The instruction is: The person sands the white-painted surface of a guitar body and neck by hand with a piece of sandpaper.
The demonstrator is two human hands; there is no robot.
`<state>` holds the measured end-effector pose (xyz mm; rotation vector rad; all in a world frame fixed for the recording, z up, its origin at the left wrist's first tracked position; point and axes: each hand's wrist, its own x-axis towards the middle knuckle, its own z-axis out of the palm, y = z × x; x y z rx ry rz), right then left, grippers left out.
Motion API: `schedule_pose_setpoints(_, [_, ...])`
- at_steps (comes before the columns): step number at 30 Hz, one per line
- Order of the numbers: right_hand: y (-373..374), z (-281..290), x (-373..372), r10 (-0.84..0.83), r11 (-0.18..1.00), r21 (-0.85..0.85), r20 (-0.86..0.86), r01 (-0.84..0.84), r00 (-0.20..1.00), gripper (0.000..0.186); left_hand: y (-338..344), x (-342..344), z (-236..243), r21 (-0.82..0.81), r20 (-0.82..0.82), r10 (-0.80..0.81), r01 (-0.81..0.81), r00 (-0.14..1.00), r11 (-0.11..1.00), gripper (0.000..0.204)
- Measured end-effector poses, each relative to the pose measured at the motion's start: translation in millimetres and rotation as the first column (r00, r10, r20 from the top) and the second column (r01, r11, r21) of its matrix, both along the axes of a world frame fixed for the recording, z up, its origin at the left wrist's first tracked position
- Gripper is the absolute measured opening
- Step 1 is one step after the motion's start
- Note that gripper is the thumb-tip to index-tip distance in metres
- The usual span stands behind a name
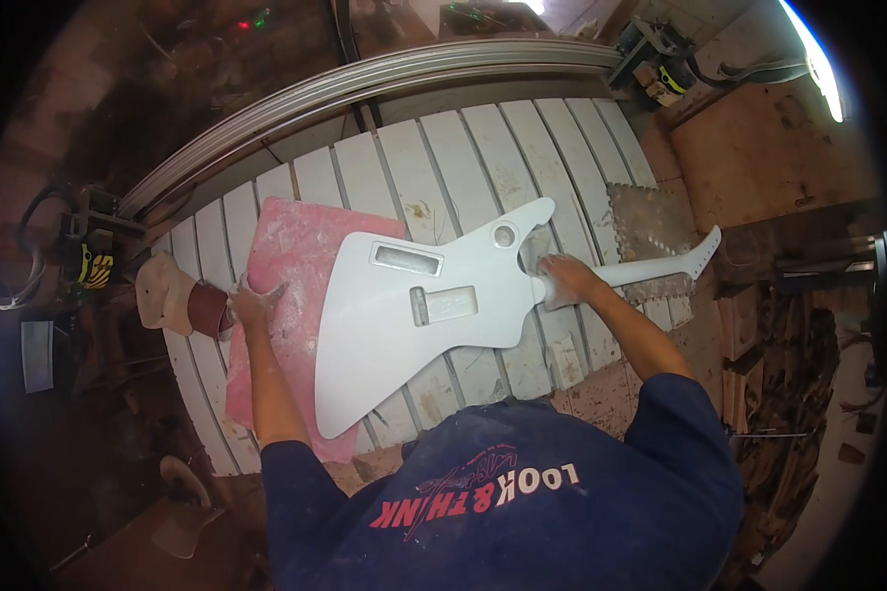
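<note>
A white electric guitar [384, 300], body and neck in one white coat, lies across the slatted table with its headstock to the right. My right hand [565, 280] is closed over its neck where the neck meets the body. Dust whitens my left hand [254, 300], which is over the left part of a pink sheet [301, 246], thumb apart from the fingers. Against that hand's left side is the end of a reddish-brown curled sheet [207, 309], which looks like sandpaper. A tan curved piece [163, 291] adjoins it. The guitar body partly covers the pink sheet.
White slats [443, 167] form the tabletop, with dark gaps between them. A metal rail [365, 77] runs along the far side, with machine parts [94, 251] at its left end and more [657, 74] at its right. Wood pieces [749, 345] are stacked at right.
</note>
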<state>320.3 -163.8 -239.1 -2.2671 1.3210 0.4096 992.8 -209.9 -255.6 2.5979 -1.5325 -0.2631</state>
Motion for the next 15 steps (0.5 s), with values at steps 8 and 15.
schedule_pose_setpoints(8, [17.2, 63.4, 15.5, -0.098, 0.994, 0.059, 0.046, 0.095, 0.994, 0.069, -27.1, -27.1, 9.3, -0.215, -0.198, -0.346, 0.304, 0.917, 0.928, 0.087])
schedule_pose_setpoints(15, [14.3, 69.8, 26.5, -0.068, 0.994, 0.085, 0.061, 0.063, 0.996, 0.069, -66.5, -92.2, -17.2, -0.153, -0.304, -0.664, 0.653, 0.683, 0.742, 0.049])
